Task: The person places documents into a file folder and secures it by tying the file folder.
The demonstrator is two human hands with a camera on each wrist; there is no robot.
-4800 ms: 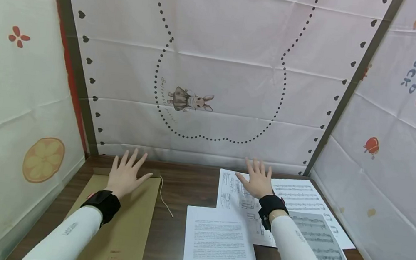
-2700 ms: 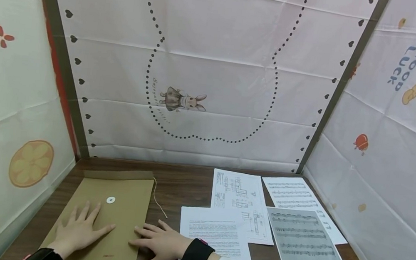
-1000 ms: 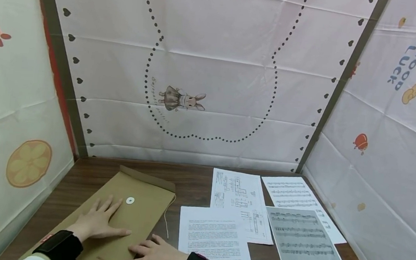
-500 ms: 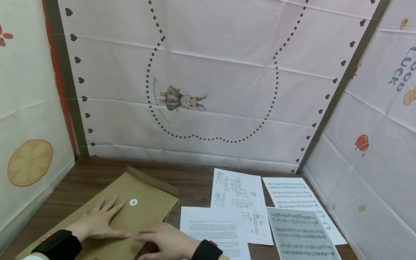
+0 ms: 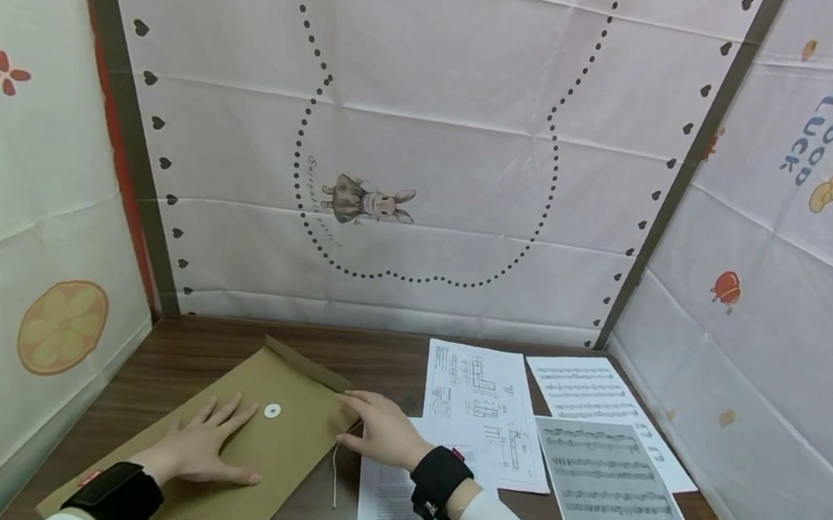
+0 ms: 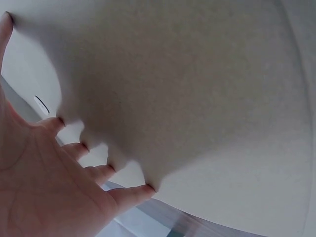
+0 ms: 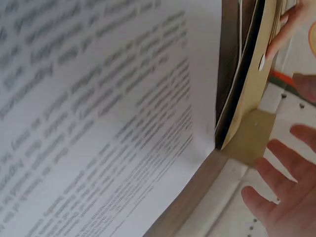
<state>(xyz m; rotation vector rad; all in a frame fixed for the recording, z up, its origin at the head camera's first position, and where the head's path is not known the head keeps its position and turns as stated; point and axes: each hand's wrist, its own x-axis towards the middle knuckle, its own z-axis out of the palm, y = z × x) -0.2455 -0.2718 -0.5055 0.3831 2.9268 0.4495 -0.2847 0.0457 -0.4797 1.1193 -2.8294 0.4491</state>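
Observation:
A brown paper document envelope (image 5: 310, 430) lies slanted on the wooden table, its flap (image 5: 306, 362) unfolded at the far end. On its front is a white button (image 5: 272, 411); a thin string (image 5: 335, 482) trails from its right side. My left hand (image 5: 196, 450) rests on the envelope with fingers spread, and the left wrist view has the fingertips of that hand (image 6: 64, 173) against the brown paper. At the envelope's far right corner, beside the flap, is my right hand (image 5: 390, 435). Its fingers (image 7: 276, 158) look extended and apart in the right wrist view.
A printed text page (image 5: 400, 510) lies under the right forearm, overlapping a sheet of technical drawings (image 5: 451, 372). Farther right are a white music sheet (image 5: 588, 385) and a grey music sheet (image 5: 613, 488). Printed cloth walls (image 5: 434, 153) enclose the table's back and sides.
The envelope has turned clockwise, its flap end swinging right. My left hand came down onto it. My right hand left the papers, touched the envelope's right edge, then slid up to the far corner.

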